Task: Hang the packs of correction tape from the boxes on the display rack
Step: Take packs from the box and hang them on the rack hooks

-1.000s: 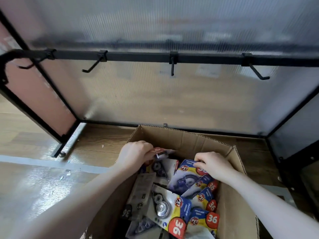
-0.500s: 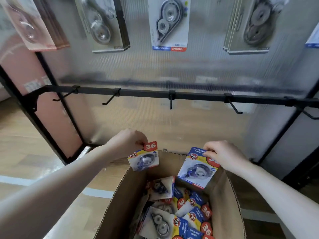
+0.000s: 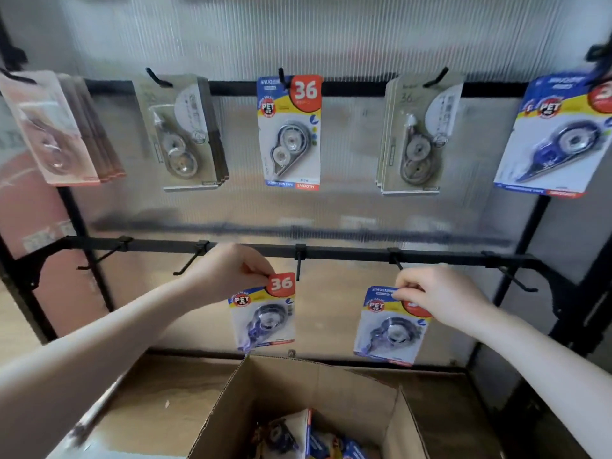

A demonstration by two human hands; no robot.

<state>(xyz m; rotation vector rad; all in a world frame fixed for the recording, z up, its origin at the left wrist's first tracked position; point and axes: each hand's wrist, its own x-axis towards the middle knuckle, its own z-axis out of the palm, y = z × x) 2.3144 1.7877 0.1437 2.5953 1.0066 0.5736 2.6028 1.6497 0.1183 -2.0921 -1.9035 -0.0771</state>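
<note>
The left hand (image 3: 228, 271) pinches the top edge of a blue, yellow and white blister pack of correction tape with a red "36" badge (image 3: 263, 314), thumb and curled fingers closed on the card just left of the badge, so the pack hangs below the hand, slightly left of the middle black metal hook (image 3: 299, 265) on the lower black crossbar of the display rack (image 3: 347, 252). The right hand (image 3: 437, 294) grips a second blue, yellow and white blister pack of correction tape (image 3: 392, 326) by its top right corner, fingers curled over the card and covering most of its red badge; this pack hangs just below the next black hook to the right (image 3: 395, 261), and whether card and hook touch cannot be told. Both packs hang in front of the ribbed translucent back panel (image 3: 331, 38), above the far edge of an open brown cardboard box (image 3: 331, 385) at the near bottom, in which more coloured packs (image 3: 308, 435) lie. On the upper row of hooks hang, from left to right, a stack of pinkish packs (image 3: 56, 134), a stack of grey-beige packs (image 3: 185, 134), a single blue and white pack with a red "36" (image 3: 291, 134), another grey-beige stack (image 3: 417, 137), and a larger-looking blue and white pack at the right edge (image 3: 556, 137). The two lower hooks at the left (image 3: 102, 256) (image 3: 190, 261) and the one at the far right (image 3: 516, 279) are bare.
</note>
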